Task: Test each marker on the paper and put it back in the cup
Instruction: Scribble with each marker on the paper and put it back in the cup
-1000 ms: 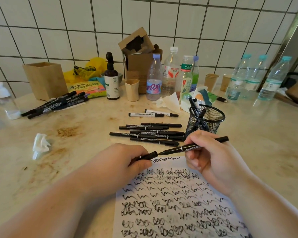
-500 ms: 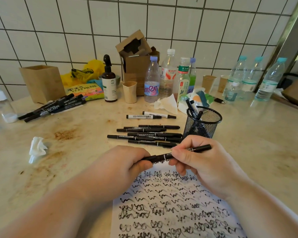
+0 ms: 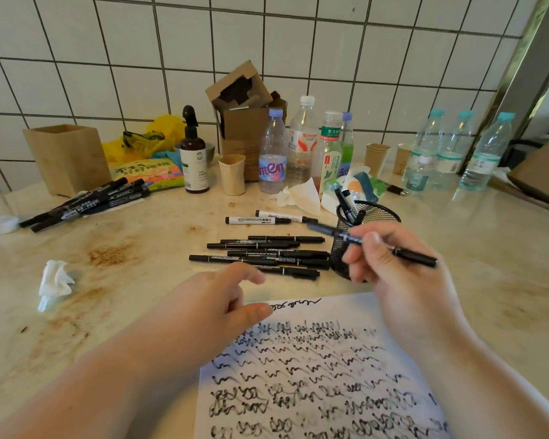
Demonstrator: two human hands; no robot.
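My right hand [image 3: 390, 267] grips a capped black marker [image 3: 415, 256] and holds it in the air just in front of the black mesh cup [image 3: 384, 217], which has a few markers standing in it. My left hand [image 3: 213, 305] hovers with loose fingers over the top left corner of the paper [image 3: 317, 375] and holds nothing. The sheet is covered with rows of black scribbles. Several black markers [image 3: 263, 255] lie in a row on the counter left of the cup, with two white-barrelled markers [image 3: 257, 220] behind them.
Another pile of black markers [image 3: 86, 204] lies at the left by a wooden box [image 3: 67, 156]. Bottles [image 3: 273, 153], paper cups [image 3: 232, 174], a cardboard box [image 3: 248, 122] and tissues [image 3: 54, 280] crowd the back of the counter. More water bottles [image 3: 457, 150] stand at the right.
The cap went back onto the marker. My left hand let go and drew back to the left. My right hand lifted the marker up toward the mesh cup.
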